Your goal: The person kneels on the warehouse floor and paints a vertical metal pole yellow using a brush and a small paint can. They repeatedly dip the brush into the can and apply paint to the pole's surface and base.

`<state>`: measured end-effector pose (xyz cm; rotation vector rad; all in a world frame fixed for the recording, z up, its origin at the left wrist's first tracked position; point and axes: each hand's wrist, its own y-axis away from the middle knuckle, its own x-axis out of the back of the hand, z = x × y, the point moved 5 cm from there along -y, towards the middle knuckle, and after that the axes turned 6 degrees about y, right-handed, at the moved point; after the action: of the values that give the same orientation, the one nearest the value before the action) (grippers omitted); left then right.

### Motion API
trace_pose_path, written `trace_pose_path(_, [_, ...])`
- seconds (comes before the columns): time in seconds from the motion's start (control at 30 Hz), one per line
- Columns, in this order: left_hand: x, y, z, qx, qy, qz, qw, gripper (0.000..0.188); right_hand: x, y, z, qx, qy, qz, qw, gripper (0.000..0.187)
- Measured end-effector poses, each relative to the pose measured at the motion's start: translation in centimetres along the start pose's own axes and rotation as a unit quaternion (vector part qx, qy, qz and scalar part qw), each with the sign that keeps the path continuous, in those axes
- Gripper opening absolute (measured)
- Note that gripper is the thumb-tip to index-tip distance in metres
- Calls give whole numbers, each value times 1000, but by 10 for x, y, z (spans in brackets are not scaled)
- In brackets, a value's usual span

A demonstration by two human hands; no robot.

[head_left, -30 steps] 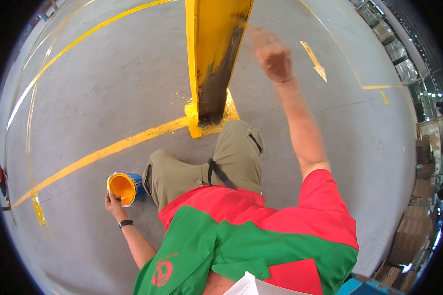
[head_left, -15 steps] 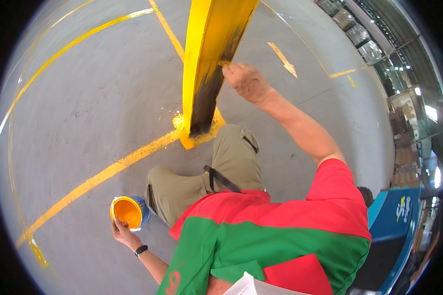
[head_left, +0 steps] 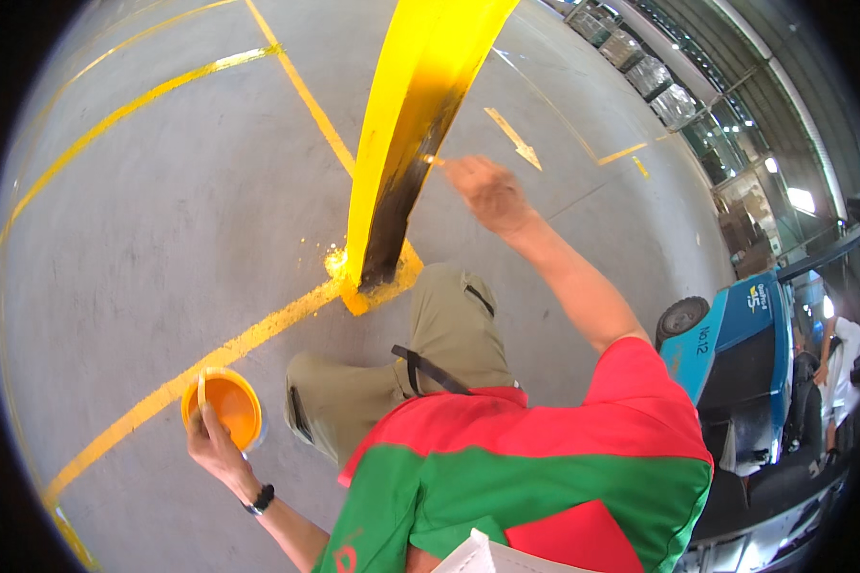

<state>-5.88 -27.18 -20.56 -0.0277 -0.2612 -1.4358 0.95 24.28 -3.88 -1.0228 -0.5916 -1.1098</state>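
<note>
Grey floor (head_left: 182, 239): right hand (head_left: 492, 196), gripping a brush (head_left: 434, 160), has moved down the column (head_left: 384, 162) toward its dark foot (head_left: 384, 250); left hand (head_left: 216, 451) grips paint bucket (head_left: 246, 391).

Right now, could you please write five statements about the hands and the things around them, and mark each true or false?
1. The left hand holds the bucket. True.
2. The right hand rests on a knee. False: it is raised beside the column, with a thin tool.
3. The column is yellow all over. False: one face has a large dark area.
4. The black wristband is on the right wrist. False: it is on the left.
5. A yellow stripe runs to the column's base. True.
</note>
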Motion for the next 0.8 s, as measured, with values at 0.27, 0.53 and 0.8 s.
trace_pose_path(0.27, [-74,-60,123,-51,14,-133,990,36,101,-54,-32,-152,-393,122,899,23])
trace_pose_path(0.53, [-192,-75,172,-91,39,-198,975,39,56,-107,-98,16,-472,29,881,15])
trace_pose_path(0.8, [-241,-42,191,-122,26,-239,963,36,-33,-101,-141,95,-256,-226,935,16])
